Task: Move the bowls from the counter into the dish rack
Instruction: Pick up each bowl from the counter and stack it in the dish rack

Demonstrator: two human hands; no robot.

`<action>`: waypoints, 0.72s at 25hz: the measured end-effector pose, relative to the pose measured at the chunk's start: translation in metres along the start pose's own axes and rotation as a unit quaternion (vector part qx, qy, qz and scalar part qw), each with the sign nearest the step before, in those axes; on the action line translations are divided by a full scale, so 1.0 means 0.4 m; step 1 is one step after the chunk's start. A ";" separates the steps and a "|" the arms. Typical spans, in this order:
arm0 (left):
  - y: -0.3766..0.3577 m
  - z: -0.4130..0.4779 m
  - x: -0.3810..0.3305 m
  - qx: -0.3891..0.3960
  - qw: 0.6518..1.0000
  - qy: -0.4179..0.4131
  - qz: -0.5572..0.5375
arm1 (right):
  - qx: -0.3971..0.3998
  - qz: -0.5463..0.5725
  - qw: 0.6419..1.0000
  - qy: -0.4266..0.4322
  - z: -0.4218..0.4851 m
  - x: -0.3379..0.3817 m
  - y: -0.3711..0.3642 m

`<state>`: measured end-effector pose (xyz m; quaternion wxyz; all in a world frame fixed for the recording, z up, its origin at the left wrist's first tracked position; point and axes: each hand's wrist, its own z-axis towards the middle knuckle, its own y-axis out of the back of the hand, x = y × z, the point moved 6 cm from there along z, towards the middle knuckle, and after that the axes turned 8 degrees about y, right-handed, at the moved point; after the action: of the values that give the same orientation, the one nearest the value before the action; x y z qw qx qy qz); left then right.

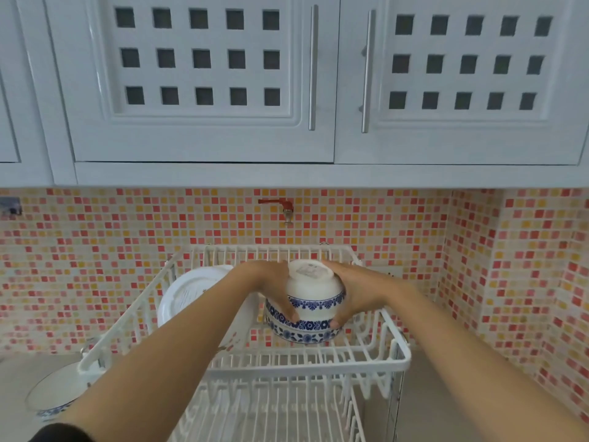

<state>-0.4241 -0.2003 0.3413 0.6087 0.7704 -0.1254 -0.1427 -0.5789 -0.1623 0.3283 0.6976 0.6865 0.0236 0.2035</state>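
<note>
Bowls: one left on the table (19,371), lower left, a blue-trim bowl (52,393) sitting upright, partly behind the left forearm. Not yet moved.

Rack (376,355), upper tier: white plate (191,295) stands on edge at the left, leaning in the wires, presumably to drain. Print on its underside, too blurred to read.

Left hand (271,291) and right hand (357,295) clamp a top bowl (314,295) from opposite sides. It's upside down, nested over a second inverted bowl (302,333) on the tier. Inverted so water runs off; the two-sided hold likely keeps it centred on the stack.

Foot ring carries a stamp or sticker, unreadable. No brand legible anywhere.
</note>
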 end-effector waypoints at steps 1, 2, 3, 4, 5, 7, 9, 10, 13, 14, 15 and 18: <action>0.001 -0.005 -0.001 -0.001 1.000 0.005 0.011 | 0.001 -0.004 1.000 -0.006 -0.003 0.005 0.003; 0.004 -0.010 -0.002 -0.007 1.000 0.007 0.021 | 0.003 -0.013 1.000 -0.010 -0.008 0.012 0.007; 0.010 -0.019 -0.004 -0.015 1.000 0.003 0.022 | 0.009 -0.030 0.999 -0.016 -0.013 0.020 0.013; 0.019 -0.030 -0.003 -0.028 1.000 -0.007 0.012 | 0.016 -0.055 0.998 -0.024 -0.018 0.029 0.018; 0.033 -0.042 0.001 -0.045 0.999 -0.022 -0.004 | 0.021 -0.078 0.996 -0.034 -0.021 0.038 0.026; 0.067 -0.077 0.022 -0.092 0.994 -0.052 -0.028 | 0.020 -0.108 0.993 -0.043 -0.024 0.070 0.048; 0.101 -0.123 0.058 -0.142 0.986 -0.073 -0.045 | 0.009 -0.124 0.991 -0.040 -0.022 0.124 0.069; 0.115 -0.147 0.085 -0.166 0.981 -0.077 -0.059 | -0.001 -0.128 0.991 -0.032 -0.018 0.162 0.076; 0.134 -0.216 0.190 -0.213 0.970 -0.062 -0.095 | -0.044 -0.136 0.990 0.002 0.009 0.305 0.078; 0.134 -0.242 0.238 -0.221 0.968 -0.056 -0.102 | -0.054 -0.132 0.990 0.013 0.025 0.363 0.069; 0.130 -0.268 0.291 -0.227 0.967 -0.049 -0.103 | -0.058 -0.127 0.990 0.023 0.045 0.424 0.055; 0.109 -0.339 0.464 -0.230 0.968 -0.019 -0.093 | -0.057 -0.121 0.990 0.040 0.120 0.594 -0.007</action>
<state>-0.2022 -0.1560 0.4010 0.7513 0.6146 -0.0287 -0.2387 -0.3457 -0.1327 0.3871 0.7534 0.6291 0.1234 0.1460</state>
